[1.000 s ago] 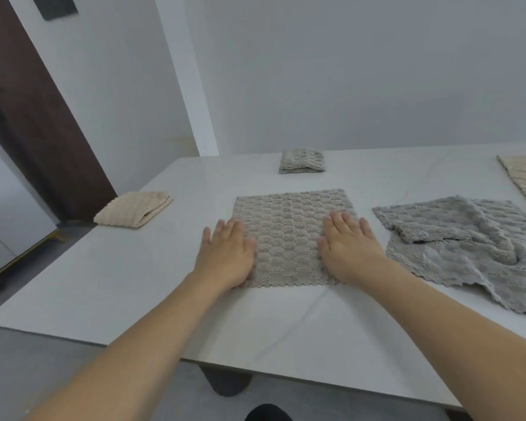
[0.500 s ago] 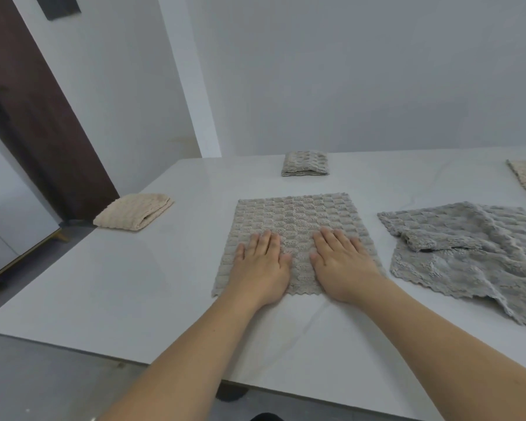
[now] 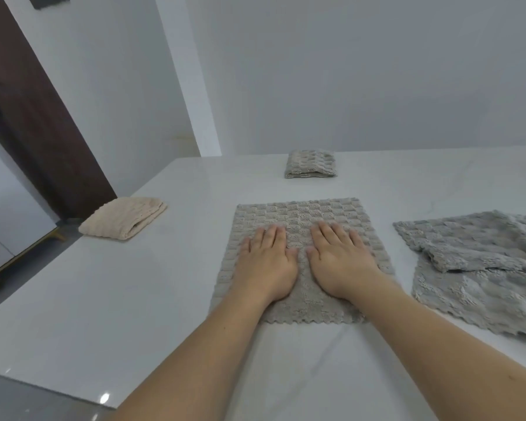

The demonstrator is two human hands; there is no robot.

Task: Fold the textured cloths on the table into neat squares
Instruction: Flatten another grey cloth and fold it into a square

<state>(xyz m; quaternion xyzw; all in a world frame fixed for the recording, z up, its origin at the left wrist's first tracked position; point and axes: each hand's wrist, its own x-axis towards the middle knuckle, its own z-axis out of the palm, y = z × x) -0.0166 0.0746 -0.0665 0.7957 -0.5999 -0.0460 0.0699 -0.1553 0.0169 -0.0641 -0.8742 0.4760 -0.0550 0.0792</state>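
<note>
Here, white table (image 3: 140,299) meets grey wall (image 3: 346,71).

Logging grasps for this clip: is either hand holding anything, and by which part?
Nothing is held. The left hand and right hand lie flat, fingers straight, pressing the middle of the spread grey cloth.

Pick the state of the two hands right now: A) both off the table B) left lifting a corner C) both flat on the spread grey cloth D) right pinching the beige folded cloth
C: the left hand and right hand lie palm down, fingers straight, side by side on the spread grey cloth.
</note>
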